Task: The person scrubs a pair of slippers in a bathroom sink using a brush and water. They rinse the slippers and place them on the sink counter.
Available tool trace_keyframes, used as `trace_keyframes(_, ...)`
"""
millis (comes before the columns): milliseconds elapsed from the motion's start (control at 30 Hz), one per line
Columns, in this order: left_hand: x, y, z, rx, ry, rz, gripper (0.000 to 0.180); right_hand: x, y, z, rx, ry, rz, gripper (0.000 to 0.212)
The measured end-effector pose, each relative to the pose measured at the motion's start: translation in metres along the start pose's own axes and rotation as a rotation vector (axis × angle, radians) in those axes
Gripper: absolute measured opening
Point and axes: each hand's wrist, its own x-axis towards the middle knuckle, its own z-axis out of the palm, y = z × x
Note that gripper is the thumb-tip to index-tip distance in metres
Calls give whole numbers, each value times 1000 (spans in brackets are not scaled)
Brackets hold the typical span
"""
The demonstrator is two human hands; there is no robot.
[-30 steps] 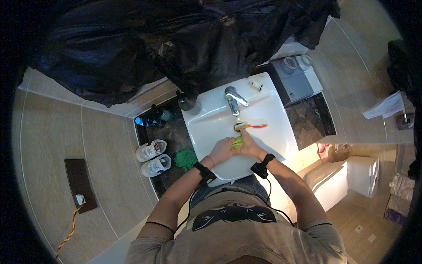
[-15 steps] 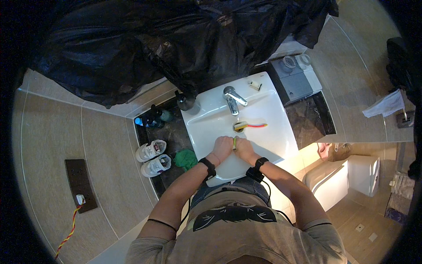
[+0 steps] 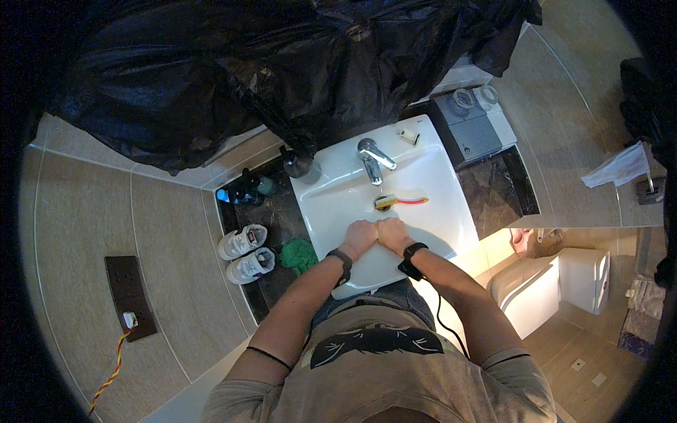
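Over the basin: the left hand (image 3: 361,235) and right hand (image 3: 392,232) meet above the white sink (image 3: 331,204), knuckles touching, both curled into loose fists; whether anything is held inside cannot be told.
Wrists: each wears a dark band; a thin black cable runs from the right one down toward the torso.
Brush: a toothbrush (image 3: 400,201) with a red-orange handle and pale bristled head lies flat in the bowl, just beyond the hands and apart from them, below the tap.
Tap: a chrome lever faucet (image 3: 372,156), smooth and curved, stands at the back rim.
Sink shape: glossy, rectangular with rounded corners, front edge close to the person's waist.
Bench: dark stone bench (image 3: 504,187) flanks the sink; on the left, a dark pump bottle (image 3: 299,164) and small bottles (image 3: 247,189).
Left side: white sneakers (image 3: 245,252) and a green cloth (image 3: 297,254) crowd the surface.
Behind: crinkled black plastic sheeting (image 3: 282,63) hangs over the wall.
Right: a white toilet (image 3: 557,285) beside the bench edge.
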Motion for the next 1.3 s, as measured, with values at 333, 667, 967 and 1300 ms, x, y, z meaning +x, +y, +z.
trace_keyframes(333,-11,15,-50,-82,48,-18,36,6,5,-15,103,-165,194,24)
trace_keyframes(667,-1,4,-62,-55,11,194,25,15,12,-1,428,-269,4,39)
trace_keyframes(967,11,-2,-21,-44,31,127,19,-6,-7,-33,98,-64,90,25)
trace_keyframes(1300,14,-1,10,-97,-35,-16,22,2,12,-7,-27,-20,-37,20)
